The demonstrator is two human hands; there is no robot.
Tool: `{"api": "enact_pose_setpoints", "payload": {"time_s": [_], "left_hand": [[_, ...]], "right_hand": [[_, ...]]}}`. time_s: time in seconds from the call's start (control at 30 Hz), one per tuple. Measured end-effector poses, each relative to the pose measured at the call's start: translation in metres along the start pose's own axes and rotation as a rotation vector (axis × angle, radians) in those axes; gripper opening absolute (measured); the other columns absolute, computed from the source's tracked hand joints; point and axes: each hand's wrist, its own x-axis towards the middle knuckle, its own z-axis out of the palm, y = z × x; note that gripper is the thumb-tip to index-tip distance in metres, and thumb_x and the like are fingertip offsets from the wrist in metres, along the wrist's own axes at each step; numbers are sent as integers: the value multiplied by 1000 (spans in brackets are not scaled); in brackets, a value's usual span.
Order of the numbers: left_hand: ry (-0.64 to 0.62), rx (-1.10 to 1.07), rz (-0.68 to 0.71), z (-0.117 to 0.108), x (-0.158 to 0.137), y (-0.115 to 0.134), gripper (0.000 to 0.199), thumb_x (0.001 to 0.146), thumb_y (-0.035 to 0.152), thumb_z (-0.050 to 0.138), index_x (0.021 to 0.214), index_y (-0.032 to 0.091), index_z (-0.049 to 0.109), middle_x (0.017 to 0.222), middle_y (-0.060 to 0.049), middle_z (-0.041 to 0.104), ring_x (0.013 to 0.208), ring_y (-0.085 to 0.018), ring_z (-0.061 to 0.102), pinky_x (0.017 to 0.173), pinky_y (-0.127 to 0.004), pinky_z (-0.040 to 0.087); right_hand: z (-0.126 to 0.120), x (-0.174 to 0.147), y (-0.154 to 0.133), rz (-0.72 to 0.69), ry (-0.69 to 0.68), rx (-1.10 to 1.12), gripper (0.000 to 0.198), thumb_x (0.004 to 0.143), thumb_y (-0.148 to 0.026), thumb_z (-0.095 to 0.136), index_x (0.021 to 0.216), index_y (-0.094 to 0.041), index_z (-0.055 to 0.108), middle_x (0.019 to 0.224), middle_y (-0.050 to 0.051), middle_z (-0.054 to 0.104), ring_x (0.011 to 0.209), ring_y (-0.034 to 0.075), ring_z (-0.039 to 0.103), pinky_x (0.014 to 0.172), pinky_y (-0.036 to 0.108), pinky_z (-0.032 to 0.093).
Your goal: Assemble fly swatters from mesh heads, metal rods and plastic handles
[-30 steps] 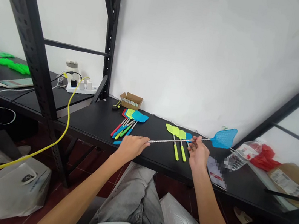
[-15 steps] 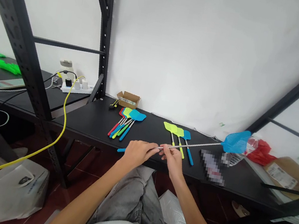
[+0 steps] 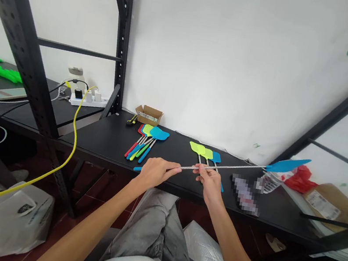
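Blue fly swatter [image 3: 284, 166], thin metal rod fully extended, gripped by left hand [image 3: 153, 171] and right hand [image 3: 210, 180].

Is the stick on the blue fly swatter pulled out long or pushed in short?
Pulled out long: the blue fly swatter's metal rod runs from both hands to its head.

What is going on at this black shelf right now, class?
A seated person holds a blue fly swatter with a long extended metal rod above the black shelf. The left hand grips the handle end, and the right hand pinches the rod. Two groups of coloured swatters lie on the shelf behind.
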Motion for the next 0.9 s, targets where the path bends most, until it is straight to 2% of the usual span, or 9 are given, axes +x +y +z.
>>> {"api": "enact_pose_setpoints", "payload": {"time_s": [0.1, 0.3, 0.4, 0.57, 0.7, 0.9], "left_hand": [[27, 13, 12, 1, -2, -4, 44, 97, 56, 33, 105, 37, 71, 77, 0, 73, 75, -17, 67, 56, -23, 27], [91, 77, 70, 4, -6, -15, 42, 98, 53, 34, 105, 34, 71, 77, 0, 72, 72, -15, 66, 54, -26, 22], [123, 125, 91, 2, -7, -24, 42, 98, 51, 33, 104, 32, 70, 76, -1, 71, 68, -14, 64, 53, -27, 21], [153, 175, 111, -3, -10, -37, 42, 99, 49, 33, 101, 30, 70, 73, -2, 68, 70, -15, 62, 57, -26, 27], [175, 159, 103, -3, -10, -39, 38, 99, 46, 35, 107, 30, 68, 78, -2, 68, 71, -14, 62, 57, -25, 29], [183, 118, 72, -7, -9, -30, 32, 98, 42, 40, 105, 27, 67, 85, -1, 70, 74, -13, 64, 57, -25, 30]], "right_hand": [[-2, 2, -4, 26, 12, -14, 35, 71, -50, 74, 79, -16, 75, 87, 12, 72, 72, 19, 64, 48, 23, 42], [-4, 6, -12, 38, 150, 1, 38, 66, -51, 78, 75, -14, 75, 74, 11, 71, 64, 17, 62, 47, 23, 42], [-13, 12, -17, 22, 222, 49, 39, 63, -50, 80, 74, -13, 74, 72, 9, 70, 59, 14, 60, 45, 22, 40], [-32, 21, -27, -4, 311, 101, 40, 60, -50, 82, 73, -13, 71, 69, 7, 69, 53, 12, 58, 42, 21, 37], [-33, 20, -28, -17, 307, 142, 39, 62, -51, 81, 74, -15, 70, 70, 5, 68, 56, 13, 60, 44, 22, 40], [-24, 8, -20, 24, 168, 168, 38, 68, -51, 78, 85, -18, 70, 84, 5, 70, 60, 12, 63, 47, 21, 43]]}}
